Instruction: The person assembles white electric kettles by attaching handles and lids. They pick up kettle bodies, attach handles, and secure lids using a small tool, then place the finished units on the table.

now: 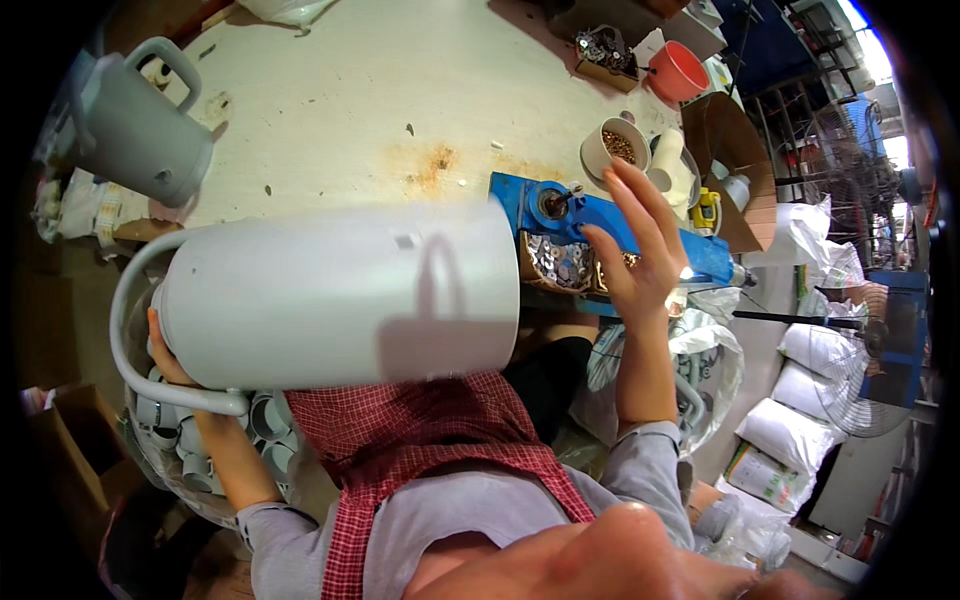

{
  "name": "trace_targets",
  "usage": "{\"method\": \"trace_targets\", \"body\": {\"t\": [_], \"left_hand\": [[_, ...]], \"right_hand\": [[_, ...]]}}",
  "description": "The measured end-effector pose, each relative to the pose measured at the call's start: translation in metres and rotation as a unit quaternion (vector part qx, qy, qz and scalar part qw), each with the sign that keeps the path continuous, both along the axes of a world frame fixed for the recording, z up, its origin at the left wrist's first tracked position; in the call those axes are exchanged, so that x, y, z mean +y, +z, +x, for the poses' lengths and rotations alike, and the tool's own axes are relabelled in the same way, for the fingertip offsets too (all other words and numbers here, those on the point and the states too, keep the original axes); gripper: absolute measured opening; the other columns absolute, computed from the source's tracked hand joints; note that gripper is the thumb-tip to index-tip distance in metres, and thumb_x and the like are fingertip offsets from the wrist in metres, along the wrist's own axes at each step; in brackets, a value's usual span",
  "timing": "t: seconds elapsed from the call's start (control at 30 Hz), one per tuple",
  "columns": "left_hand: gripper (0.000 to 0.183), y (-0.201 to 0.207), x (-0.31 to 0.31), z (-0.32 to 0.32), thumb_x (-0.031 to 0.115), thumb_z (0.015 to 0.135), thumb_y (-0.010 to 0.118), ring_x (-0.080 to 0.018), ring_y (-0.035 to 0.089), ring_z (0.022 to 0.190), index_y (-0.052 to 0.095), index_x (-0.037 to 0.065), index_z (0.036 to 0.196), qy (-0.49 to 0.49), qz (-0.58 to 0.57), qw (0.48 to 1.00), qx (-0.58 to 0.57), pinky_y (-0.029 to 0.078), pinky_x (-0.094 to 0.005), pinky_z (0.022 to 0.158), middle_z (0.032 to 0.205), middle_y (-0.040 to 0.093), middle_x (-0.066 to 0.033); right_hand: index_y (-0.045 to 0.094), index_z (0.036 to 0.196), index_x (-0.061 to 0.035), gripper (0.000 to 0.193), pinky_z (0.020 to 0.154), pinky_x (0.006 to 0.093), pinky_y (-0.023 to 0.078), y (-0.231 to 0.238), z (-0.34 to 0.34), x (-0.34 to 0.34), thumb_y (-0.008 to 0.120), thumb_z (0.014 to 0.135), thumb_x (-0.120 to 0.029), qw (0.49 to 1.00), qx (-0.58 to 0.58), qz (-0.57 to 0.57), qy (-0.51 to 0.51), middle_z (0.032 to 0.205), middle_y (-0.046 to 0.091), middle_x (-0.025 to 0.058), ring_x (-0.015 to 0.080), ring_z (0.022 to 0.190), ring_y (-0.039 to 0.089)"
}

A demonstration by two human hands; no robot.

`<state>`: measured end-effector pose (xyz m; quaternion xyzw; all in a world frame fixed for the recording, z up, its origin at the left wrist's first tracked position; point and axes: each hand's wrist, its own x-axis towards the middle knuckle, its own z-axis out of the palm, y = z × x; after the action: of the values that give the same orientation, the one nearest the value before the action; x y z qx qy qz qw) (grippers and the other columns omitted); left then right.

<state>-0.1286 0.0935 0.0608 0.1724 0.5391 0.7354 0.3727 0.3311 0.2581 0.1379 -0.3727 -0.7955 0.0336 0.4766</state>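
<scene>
A large pale grey cylindrical container (pixel 330 290) with a hoop handle (pixel 125 320) lies on its side across my lap and the table's front edge. My left hand (pixel 168 355) grips its handle end from below; most of the fingers are hidden behind it. Its other end rests close against a blue metal fixture (pixel 625 225) with an upright metal spindle (pixel 555 200). Over the fixture my right hand (pixel 645 250) is raised, thumb and fingers apart, with nothing visible between them. Below the spindle sits an open carton of metal washers (pixel 560 262), beside small brass-coloured parts (pixel 605 272).
Another grey container (pixel 150 130) with a handle stands at far left. A white cup of brass parts (pixel 618 145), a red cup (pixel 678 72) and a carton of metal pieces (pixel 606 58) are at the back right. Bags of grey parts (pixel 700 370) flank me.
</scene>
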Motion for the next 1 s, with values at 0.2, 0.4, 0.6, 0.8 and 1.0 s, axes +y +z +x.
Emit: {"method": "trace_targets", "body": {"t": [0.2, 0.4, 0.6, 0.8, 1.0], "left_hand": [[0.044, -0.01, 0.066, 0.036, 0.041, 0.098, 0.051, -0.0184, 0.066, 0.092, 0.063, 0.001, 0.113, 0.059, 0.028, 0.998, 0.0, 0.055, -0.0323, 0.082, 0.105, 0.068, -0.0089], [0.042, -0.031, 0.126, 0.169, 0.041, 0.097, 0.054, -0.0172, 0.064, 0.083, 0.063, 0.0, 0.107, -0.126, 0.123, 0.984, 0.035, 0.055, -0.0314, 0.074, 0.095, 0.066, -0.0071], [0.064, -0.043, 0.156, 0.256, 0.061, 0.078, 0.072, -0.0093, 0.057, 0.073, 0.062, -0.001, 0.09, -0.284, 0.197, 0.931, 0.113, 0.045, -0.0225, 0.061, 0.08, 0.062, -0.0014], [0.064, -0.048, 0.156, 0.257, 0.062, 0.087, 0.06, -0.0109, 0.051, 0.067, 0.06, -0.001, 0.079, -0.263, 0.171, 0.936, 0.16, 0.04, -0.0259, 0.061, 0.076, 0.055, -0.0022], [0.064, -0.065, 0.155, 0.252, 0.06, 0.082, 0.067, -0.0115, 0.054, 0.07, 0.061, -0.003, 0.083, -0.241, 0.17, 0.947, 0.124, 0.044, -0.0257, 0.061, 0.079, 0.058, -0.0034]], "right_hand": [[0.057, 0.124, 0.006, 0.045, 0.087, 0.0327, 0.049, -0.03, 0.002, -0.05, 0.068, 0.089, -0.02, 0.95, 0.143, -0.25, 0.118, 0.105, 0.066, 0.0139, 0.024, 0.099, 0.063], [0.053, 0.117, -0.003, 0.021, 0.073, 0.0225, 0.044, -0.081, 0.067, -0.076, 0.054, 0.099, -0.012, 0.838, 0.479, -0.238, -0.106, 0.104, 0.058, 0.0035, 0.0085, 0.087, 0.053], [0.049, 0.122, -0.0029, 0.027, 0.092, 0.0317, 0.042, -0.111, 0.146, -0.074, 0.048, 0.103, -0.022, 0.816, 0.542, -0.172, -0.101, 0.112, 0.058, 0.0058, 0.0149, 0.104, 0.054], [0.051, 0.121, -0.0017, 0.026, 0.096, 0.0316, 0.04, -0.124, 0.156, -0.066, 0.048, 0.103, -0.02, 0.815, 0.539, -0.187, -0.098, 0.113, 0.057, 0.0055, 0.0147, 0.106, 0.053], [0.051, 0.115, -0.0025, 0.024, 0.075, 0.0276, 0.041, -0.121, 0.149, -0.063, 0.054, 0.1, -0.021, 0.817, 0.521, -0.195, -0.152, 0.097, 0.054, 0.0036, 0.0118, 0.085, 0.049]]}}
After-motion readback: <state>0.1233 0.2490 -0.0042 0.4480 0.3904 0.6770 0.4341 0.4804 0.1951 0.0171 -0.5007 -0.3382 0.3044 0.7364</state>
